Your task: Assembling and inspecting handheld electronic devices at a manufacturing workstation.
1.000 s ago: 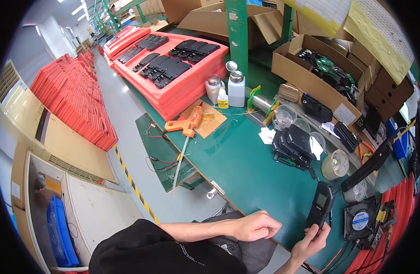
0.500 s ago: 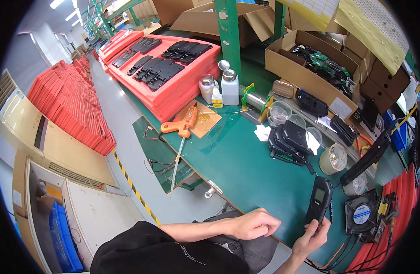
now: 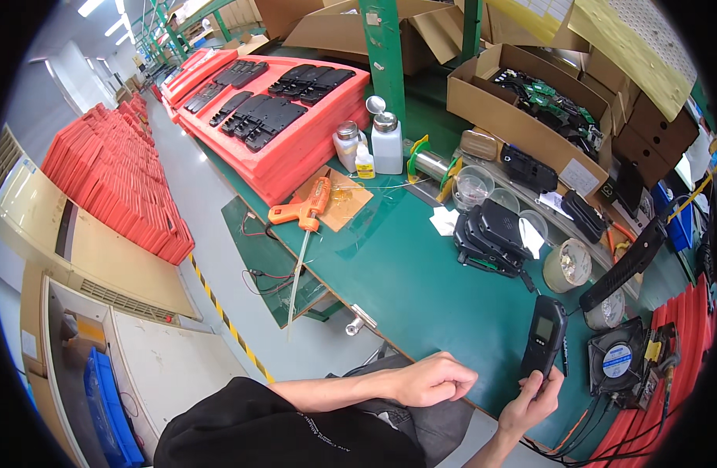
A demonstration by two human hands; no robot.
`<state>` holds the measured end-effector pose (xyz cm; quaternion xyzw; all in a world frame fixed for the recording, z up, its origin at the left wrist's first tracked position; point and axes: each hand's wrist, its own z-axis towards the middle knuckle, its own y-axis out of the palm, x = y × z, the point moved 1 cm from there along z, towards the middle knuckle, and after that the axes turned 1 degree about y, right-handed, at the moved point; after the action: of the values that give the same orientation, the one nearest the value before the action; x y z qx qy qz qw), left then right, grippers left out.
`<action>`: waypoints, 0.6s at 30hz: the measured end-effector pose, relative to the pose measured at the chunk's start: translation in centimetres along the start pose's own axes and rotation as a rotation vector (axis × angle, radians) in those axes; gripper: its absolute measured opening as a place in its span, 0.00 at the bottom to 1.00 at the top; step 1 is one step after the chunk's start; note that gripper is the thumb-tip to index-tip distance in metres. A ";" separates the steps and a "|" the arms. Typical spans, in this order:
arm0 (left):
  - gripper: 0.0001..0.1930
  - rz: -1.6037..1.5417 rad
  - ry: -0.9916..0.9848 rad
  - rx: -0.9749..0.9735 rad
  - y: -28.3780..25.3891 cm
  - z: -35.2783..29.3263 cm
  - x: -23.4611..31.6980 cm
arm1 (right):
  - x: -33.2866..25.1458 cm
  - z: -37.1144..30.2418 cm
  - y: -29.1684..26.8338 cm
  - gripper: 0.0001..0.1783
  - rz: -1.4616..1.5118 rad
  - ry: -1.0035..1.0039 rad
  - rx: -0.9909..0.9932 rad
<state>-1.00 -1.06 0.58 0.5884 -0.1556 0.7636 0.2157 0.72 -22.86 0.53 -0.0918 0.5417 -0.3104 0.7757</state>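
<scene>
My right hand [image 3: 534, 399] grips the lower end of a black handheld radio [image 3: 542, 343] with a small grey screen and a short antenna. It stands upright above the near right part of the green bench [image 3: 421, 304], screen toward me. My left hand [image 3: 436, 380] is closed in a loose fist at the bench's near edge, apart from the radio, and nothing shows in its fingers. Beyond the radio lies a stack of black device housings [image 3: 492, 238]. A small fan [image 3: 614, 363] in a black square frame sits to the right of my right hand.
An orange glue gun [image 3: 305, 207] with a long glue stick lies near the bench's left edge. Bottles [image 3: 387, 144], a solder wire spool [image 3: 432, 165] and a carton of circuit boards [image 3: 522, 117] stand farther back. Red foam trays [image 3: 272, 168] carry black parts at the far left.
The view has shifted slightly, so the bench items appear a little farther left. Both hands keep their pose, and the radio stays in my right hand.
</scene>
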 end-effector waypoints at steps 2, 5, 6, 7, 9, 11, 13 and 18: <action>0.02 0.008 -0.005 0.001 0.0 -0.1 0.0 | 0.1 0.0 0.2 0.10 0.004 -0.041 0.021; 0.02 0.001 0.003 0.003 0.0 -0.1 -0.1 | 0.1 0.0 0.1 0.10 0.003 -0.043 0.019; 0.02 -0.002 0.006 0.005 0.0 -0.1 -0.2 | 0.1 0.0 0.1 0.10 0.004 -0.044 0.017; 0.02 -0.003 0.006 0.004 0.0 -0.1 -0.1 | 0.1 0.0 0.1 0.10 0.003 -0.043 0.017; 0.02 0.003 0.007 0.005 0.0 0.0 0.0 | 0.1 0.0 0.1 0.10 0.007 -0.039 0.016; 0.02 0.005 0.007 0.005 -0.1 0.0 0.0 | 0.1 0.0 0.1 0.10 0.008 -0.036 0.016; 0.02 0.002 0.012 0.009 0.0 0.0 0.0 | 0.1 0.0 0.1 0.10 0.000 -0.040 0.016; 0.02 0.009 0.009 -0.007 -0.2 0.2 -0.3 | 0.2 0.1 0.2 0.10 0.008 -0.036 0.018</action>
<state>-0.72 -1.02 0.36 0.5836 -0.1599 0.7666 0.2147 0.89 -22.84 0.37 -0.0881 0.5251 -0.3105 0.7875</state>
